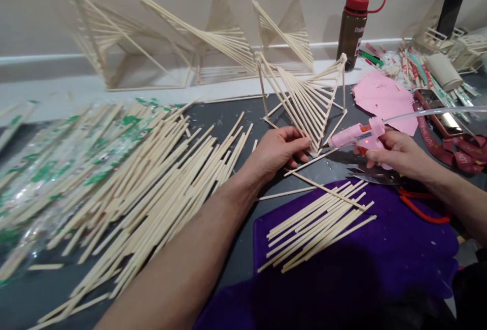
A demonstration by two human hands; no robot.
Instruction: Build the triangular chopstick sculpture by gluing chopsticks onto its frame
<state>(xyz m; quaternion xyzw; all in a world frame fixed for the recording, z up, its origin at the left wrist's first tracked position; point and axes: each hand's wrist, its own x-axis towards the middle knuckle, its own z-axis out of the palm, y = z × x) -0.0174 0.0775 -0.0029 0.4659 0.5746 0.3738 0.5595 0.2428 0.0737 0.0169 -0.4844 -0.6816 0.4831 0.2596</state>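
A small twisted frame of thin wooden sticks (300,99) stands on the grey table, its slanting sticks fanning together towards a low near corner. At that corner my left hand (276,147) is closed, thumb and fingers pinching the frame; the fingertips partly hide what they grip. From the right, my right hand (399,150) is wrapped round a pink glue gun (355,136), whose small light glows orange. The gun's nozzle points left, close beside the gripped corner. A loose stick (310,161) lies just below the nozzle.
Loose sticks (167,183) and wrapped packs (76,162) cover the left side. More sticks lie on a purple cloth (411,239) near red-handled scissors (422,208). Behind are larger stick frames (205,36), a bottle (350,33), pink sheet (384,97) and red strap (466,152).
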